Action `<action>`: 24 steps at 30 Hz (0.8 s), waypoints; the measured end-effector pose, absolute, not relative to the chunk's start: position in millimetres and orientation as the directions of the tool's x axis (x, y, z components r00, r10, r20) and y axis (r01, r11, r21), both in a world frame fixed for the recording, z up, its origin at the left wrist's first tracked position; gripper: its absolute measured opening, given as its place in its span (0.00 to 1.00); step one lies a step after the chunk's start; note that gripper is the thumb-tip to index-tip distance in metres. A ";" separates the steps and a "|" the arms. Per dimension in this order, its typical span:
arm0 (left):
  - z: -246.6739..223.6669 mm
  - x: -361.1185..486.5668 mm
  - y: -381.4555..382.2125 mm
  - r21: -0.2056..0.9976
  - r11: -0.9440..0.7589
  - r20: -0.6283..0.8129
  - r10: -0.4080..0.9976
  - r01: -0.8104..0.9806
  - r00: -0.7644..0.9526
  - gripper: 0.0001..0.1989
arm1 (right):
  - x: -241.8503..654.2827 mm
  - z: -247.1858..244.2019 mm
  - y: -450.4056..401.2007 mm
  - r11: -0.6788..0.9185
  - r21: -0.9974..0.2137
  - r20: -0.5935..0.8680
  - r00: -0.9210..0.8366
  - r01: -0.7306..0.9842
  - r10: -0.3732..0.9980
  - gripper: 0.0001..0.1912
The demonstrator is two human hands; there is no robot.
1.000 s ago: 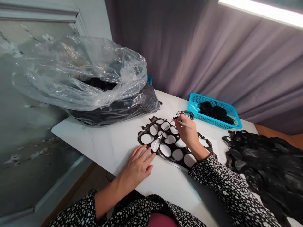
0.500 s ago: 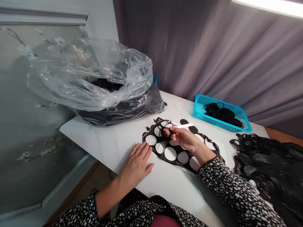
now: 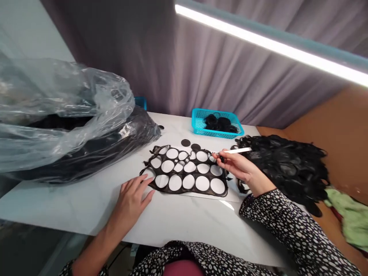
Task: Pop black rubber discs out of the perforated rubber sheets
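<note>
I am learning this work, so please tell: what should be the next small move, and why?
Probably the right hand should set aside the dark scrap it seems to pinch: it also grips a white stick, and a dark pile lies close by.

Tube light [image 3: 270, 44] slants across upper right, blown out white. Glints on plastic bag [image 3: 115, 99], left. Small glare patch on tabletop [image 3: 184, 222], lower centre-right. Lower-left corner dim.

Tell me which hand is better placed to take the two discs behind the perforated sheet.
Right, most likely: the right hand is nearer the discs, though it grips a white stick. The left hand is farther off, at the left end of the perforated sheet.
</note>
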State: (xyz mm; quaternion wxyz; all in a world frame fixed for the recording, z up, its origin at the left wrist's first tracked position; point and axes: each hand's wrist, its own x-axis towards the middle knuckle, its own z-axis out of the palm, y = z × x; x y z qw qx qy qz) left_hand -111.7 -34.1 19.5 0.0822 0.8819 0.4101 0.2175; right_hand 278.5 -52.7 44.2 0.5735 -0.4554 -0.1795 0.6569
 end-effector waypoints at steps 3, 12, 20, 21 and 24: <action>39.5 -70.7 -25.3 0.634 -0.561 0.186 0.780 0.533 0.598 0.22 | 259.9 45.7 -81.2 -0.374 -0.733 -0.390 -0.100 -0.569 0.916 0.11; 55.5 45.6 -5.1 0.993 -0.081 -0.077 0.154 0.091 0.985 0.50 | 215.2 62.4 -117.2 -0.469 -0.751 -0.288 -0.409 -0.465 0.866 0.15; 47.6 71.7 -0.1 0.994 0.072 -0.104 0.262 0.088 0.959 0.37 | 247.7 62.1 -125.7 -0.426 -0.782 -0.292 -0.337 -0.455 0.895 0.15; 47.3 73.9 1.9 0.990 0.115 -0.111 0.300 0.079 0.947 0.36 | 252.1 59.1 -125.0 -0.405 -0.787 -0.287 -0.306 -0.465 0.908 0.14; 51.6 79.9 7.7 0.969 0.247 -0.122 0.409 0.019 0.904 0.34 | 264.7 48.7 -120.3 -0.318 -0.792 -0.246 -0.204 -0.522 0.947 0.14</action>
